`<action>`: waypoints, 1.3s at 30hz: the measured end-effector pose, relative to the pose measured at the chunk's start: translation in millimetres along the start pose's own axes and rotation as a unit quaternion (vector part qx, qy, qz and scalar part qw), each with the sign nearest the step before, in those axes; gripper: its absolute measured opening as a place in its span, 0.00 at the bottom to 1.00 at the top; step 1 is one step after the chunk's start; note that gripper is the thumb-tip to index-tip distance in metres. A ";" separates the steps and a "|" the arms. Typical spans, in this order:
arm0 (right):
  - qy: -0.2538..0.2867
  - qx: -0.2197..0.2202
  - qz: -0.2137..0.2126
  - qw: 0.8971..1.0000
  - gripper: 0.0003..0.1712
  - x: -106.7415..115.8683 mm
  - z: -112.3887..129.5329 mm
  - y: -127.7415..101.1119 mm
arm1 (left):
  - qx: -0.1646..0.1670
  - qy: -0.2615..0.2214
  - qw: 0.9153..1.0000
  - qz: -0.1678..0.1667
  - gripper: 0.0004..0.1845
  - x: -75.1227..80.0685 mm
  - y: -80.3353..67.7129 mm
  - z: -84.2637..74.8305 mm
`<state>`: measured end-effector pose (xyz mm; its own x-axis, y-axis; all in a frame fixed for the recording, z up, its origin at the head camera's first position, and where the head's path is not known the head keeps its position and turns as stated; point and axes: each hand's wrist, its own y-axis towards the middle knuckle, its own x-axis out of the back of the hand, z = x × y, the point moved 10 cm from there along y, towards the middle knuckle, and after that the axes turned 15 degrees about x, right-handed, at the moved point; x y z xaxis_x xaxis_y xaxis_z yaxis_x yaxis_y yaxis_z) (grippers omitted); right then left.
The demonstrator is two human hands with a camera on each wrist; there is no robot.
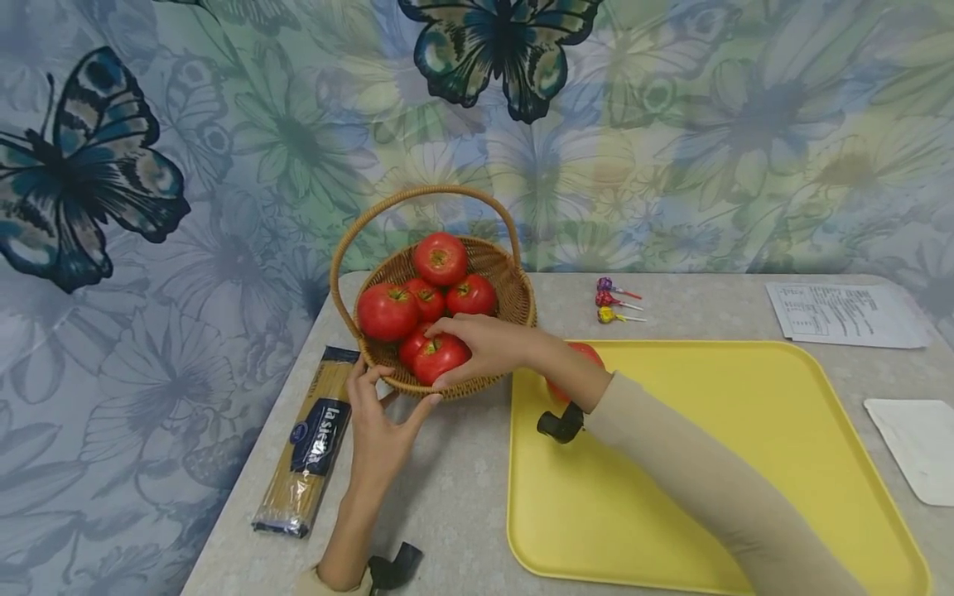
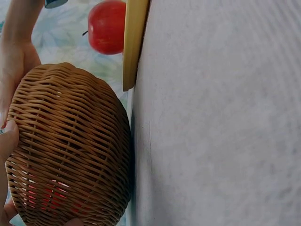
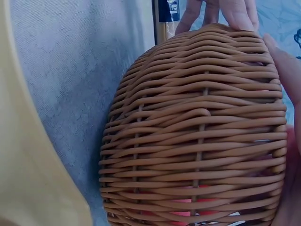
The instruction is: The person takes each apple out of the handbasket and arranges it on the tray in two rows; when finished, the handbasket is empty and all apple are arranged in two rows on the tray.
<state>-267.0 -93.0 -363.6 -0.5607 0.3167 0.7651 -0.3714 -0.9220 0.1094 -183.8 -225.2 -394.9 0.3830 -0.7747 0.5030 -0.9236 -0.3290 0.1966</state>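
Right hand [image 1: 477,348] reaches leftward, palm down, fingers curled over a tomato [image 1: 440,358], forearm sleeved. Left hand [image 1: 380,422] palm up-ish, wrist bare, fingers spread and straight, tips touching the basket [image 1: 514,290] wall just below the right fingers.

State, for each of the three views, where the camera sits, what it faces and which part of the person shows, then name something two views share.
Head: sits above, looking forward and down at the wicker basket, yellow tray and both forearms; the right hand grips a tomato.
Left wrist: low by the table, facing the basket's side; left hand fingers at the edge.
Right wrist: low, facing the basket's woven wall; fingers of both hands show.
Shared: both wrist views show the basket and tray edge.
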 end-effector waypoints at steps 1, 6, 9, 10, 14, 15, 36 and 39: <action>0.001 0.000 -0.004 1.000 0.38 0.1 -1.0 0.4 | -0.001 0.000 1.000 0.000 0.38 -0.4 -0.1 -0.2; -0.006 0.014 -0.043 0.999 0.34 6.6 -0.3 -2.9 | 0.000 0.005 1.000 -0.001 0.37 -1.8 -1.2 -0.2; -0.019 0.029 -0.085 0.996 0.35 16.6 3.8 -10.3 | -0.001 0.005 1.000 -0.004 0.37 -2.1 -2.7 0.8; -0.020 0.035 -0.104 0.994 0.35 22.0 6.5 -14.5 | -0.001 0.003 1.000 -0.004 0.37 -2.3 -3.3 1.1; -0.025 0.063 -0.197 0.978 0.37 51.1 20.2 -43.3 | -0.008 -0.007 1.000 -0.004 0.37 -3.7 -4.9 0.3; -0.027 0.069 -0.219 0.973 0.37 58.6 23.2 -53.5 | -0.009 -0.010 1.000 -0.004 0.37 -4.1 -5.1 -0.3; -0.094 -0.092 -0.296 0.946 0.39 51.9 -71.7 -272.6 | -0.013 -0.015 1.000 -0.011 0.37 1.4 -2.0 -3.7; -0.084 -0.103 -0.290 0.948 0.38 41.6 -80.8 -277.7 | -0.011 -0.015 1.000 -0.009 0.37 0.8 -2.2 -4.1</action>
<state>-247.0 194.2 -413.4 -0.0989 0.7006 0.7067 -0.7266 -0.5360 0.4297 -181.5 -222.9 -391.4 0.3992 -0.7851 0.4736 -0.9167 -0.3311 0.2237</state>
